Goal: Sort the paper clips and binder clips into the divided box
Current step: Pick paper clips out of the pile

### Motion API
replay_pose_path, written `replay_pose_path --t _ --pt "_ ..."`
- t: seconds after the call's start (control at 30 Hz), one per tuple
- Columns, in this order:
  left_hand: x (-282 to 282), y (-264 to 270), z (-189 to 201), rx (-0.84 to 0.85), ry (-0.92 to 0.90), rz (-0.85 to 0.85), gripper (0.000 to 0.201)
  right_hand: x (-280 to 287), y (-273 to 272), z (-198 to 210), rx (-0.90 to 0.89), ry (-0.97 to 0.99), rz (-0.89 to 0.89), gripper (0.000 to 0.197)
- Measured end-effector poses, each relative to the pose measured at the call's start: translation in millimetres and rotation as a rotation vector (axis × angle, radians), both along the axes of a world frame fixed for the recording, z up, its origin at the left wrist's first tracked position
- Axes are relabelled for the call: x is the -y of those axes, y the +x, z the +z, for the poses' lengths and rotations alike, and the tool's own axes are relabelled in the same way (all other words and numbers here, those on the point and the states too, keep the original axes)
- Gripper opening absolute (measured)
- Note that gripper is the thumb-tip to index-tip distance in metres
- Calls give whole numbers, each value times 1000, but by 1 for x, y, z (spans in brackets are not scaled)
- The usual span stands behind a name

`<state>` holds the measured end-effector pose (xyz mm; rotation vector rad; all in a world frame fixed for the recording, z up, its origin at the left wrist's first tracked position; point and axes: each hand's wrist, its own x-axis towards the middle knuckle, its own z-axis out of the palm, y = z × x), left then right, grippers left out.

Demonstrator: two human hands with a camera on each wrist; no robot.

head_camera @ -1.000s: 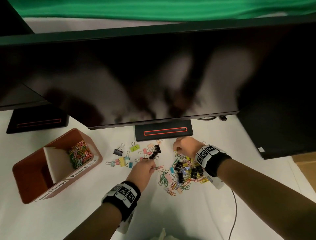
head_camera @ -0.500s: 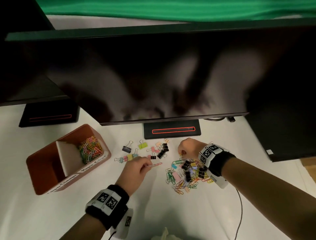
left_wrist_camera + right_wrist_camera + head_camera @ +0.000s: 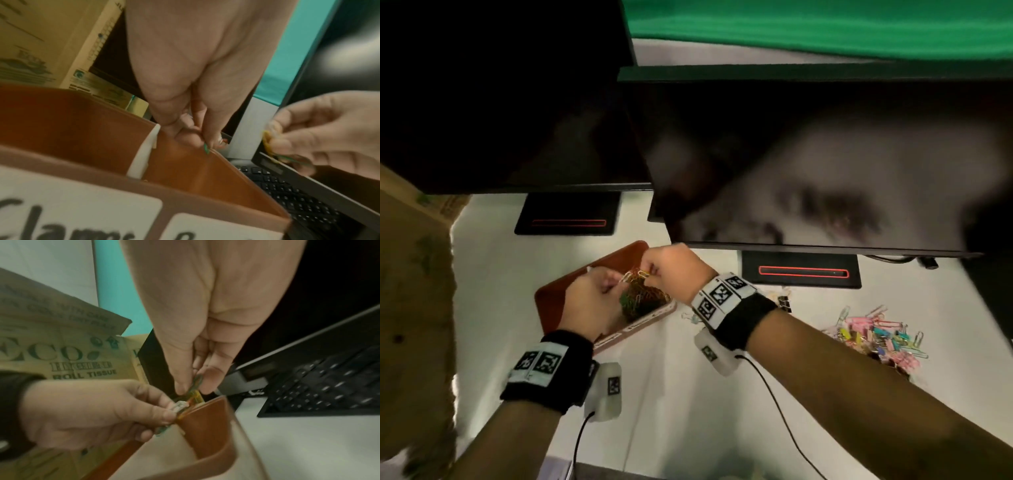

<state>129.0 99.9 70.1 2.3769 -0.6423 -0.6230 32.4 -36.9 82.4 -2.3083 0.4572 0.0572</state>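
Note:
The brown divided box [image 3: 616,251] stands at centre left, with a white divider [image 3: 141,155] and a heap of coloured paper clips [image 3: 643,298] in its right compartment. Both hands hover over that compartment. My left hand [image 3: 616,284] pinches a few paper clips [image 3: 179,405], a green tip [image 3: 206,148] showing below the fingers. My right hand [image 3: 652,270] pinches yellow and green paper clips [image 3: 195,386] just above the box's rim. A mixed pile of paper clips and binder clips [image 3: 876,339] lies on the white table at the right.
Two dark monitors overhang the table, their stands [image 3: 801,270] behind the box. A cardboard carton [image 3: 414,274] stands at the left and a black keyboard [image 3: 329,382] lies beside the box. Wrist-camera cables [image 3: 774,387] trail toward me.
Both hands left the pile and moved left to above the box's paper clip compartment, each carrying clips. The head view swung left with them.

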Motion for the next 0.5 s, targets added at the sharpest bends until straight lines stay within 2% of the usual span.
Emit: replay_pose_path --t 0.13,0.23,0.3,0.37,0.43,0.5 --pt "3 6 -5 10 166 -146 25 -19 26 -16 -96 40 -14 39" --pt "3 -1 2 110 128 -185 36 -15 4 -16 11 112 -21 41" --pt "7 -16 7 148 -1 -251 33 -5 -25 -14 105 159 -52 34" --pt "16 -37 10 135 -156 -325 28 13 -66 -14 142 111 -88 26" --pt "30 -64 11 97 -228 -436 24 37 -116 -22 118 49 -160 21" --pt "48 -97 6 28 -227 -563 22 64 -171 -34 43 -38 -265 20"
